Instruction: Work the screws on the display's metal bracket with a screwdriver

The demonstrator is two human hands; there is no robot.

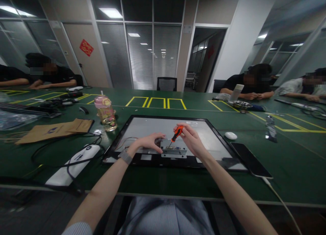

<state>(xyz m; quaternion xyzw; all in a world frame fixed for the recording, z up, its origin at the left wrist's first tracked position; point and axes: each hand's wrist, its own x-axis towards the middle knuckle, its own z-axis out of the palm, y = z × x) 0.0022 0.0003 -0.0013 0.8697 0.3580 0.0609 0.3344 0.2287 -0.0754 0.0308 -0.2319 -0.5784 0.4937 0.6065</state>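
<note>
At the far left, a white power strip (76,163) lies on the green table (163,182), with a brown paper bag (54,130) beyond it and a pink-topped bottle (105,114) standing behind the left arm. Next comes the left hand (150,142), thumb and fingers parted in a loose C around the left end of a metal bracket (175,153); whether it truly grips or only steadies that end cannot be told. The bracket sits over the near edge of a large flat panel (150,124), which lies flat on the table in front of the person. An orange and black screwdriver (177,133) slants down to the bracket, its tip towards the left, and the right hand (191,139) has its fingers closed about the handle. Further right, a white case (230,136) and a dark phone (251,159) lie beside the panel

The step in hand appears to be driver work at the bracket, though the tip is too small to show whether it is seated in a screw. The next move seems to call for a true, firmly seated tip and a steady left hand while the handle turns
</note>
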